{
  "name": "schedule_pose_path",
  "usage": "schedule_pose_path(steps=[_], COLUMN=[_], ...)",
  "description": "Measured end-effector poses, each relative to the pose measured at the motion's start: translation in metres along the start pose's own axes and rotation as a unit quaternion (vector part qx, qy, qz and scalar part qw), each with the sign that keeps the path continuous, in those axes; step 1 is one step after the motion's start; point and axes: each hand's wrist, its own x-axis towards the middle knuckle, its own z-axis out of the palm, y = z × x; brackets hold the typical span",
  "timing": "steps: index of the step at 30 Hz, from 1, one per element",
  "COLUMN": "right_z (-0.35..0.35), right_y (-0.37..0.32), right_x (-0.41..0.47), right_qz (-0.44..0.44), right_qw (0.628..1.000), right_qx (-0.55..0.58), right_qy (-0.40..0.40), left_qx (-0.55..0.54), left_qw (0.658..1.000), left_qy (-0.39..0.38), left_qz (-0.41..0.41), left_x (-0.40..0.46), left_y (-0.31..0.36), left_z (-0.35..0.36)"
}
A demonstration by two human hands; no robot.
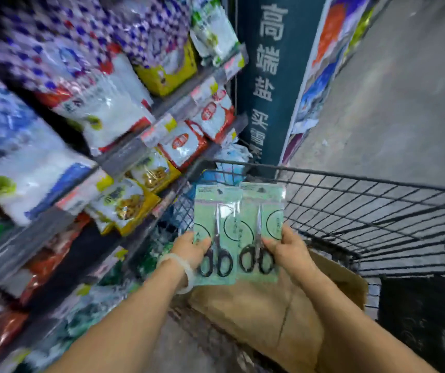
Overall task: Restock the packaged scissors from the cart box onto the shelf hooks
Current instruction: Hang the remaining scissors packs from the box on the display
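Observation:
Two packs of scissors are held up side by side above the cart. Each is a pale green card with black-handled scissors under clear plastic. My left hand [189,251] grips the left pack [217,224] at its lower left edge, thumb on the front. My right hand [287,251] grips the right pack [263,219] at its lower right edge. Below them the brown cardboard box [269,319] lies in the wire cart [377,205]. No shelf hooks show in this blurred view.
Shelves [124,154] packed with bagged goods fill the left side, close to the cart's left rim. A dark blue pillar sign [269,76] stands behind the cart. Grey concrete floor [404,103] stretches to the right.

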Motion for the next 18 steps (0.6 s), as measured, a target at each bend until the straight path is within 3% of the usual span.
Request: schedule_pose_path(steps=[5, 9, 18], right_z=[0.073, 0.15, 0.352], right_y=[-0.059, -0.078, -0.074], right_x=[-0.058, -0.136, -0.36], right_qz=[-0.088, -0.138, -0.241], right_qw=[0.992, 0.974, 0.883], right_qx=[-0.016, -0.066, -0.145], right_qy=[-0.084, -0.169, -0.377], left_qx=[-0.109, -0.22, -0.266], left_qw=[0.989, 0.96, 0.885], left_qy=[0.095, 0.174, 0.37], left_qz=[0.024, 0.016, -0.095], left_x=[-0.076, -0.163, -0.382], left_y=[-0.046, -0.121, -0.336], left_z=[-0.089, -0.155, -0.272])
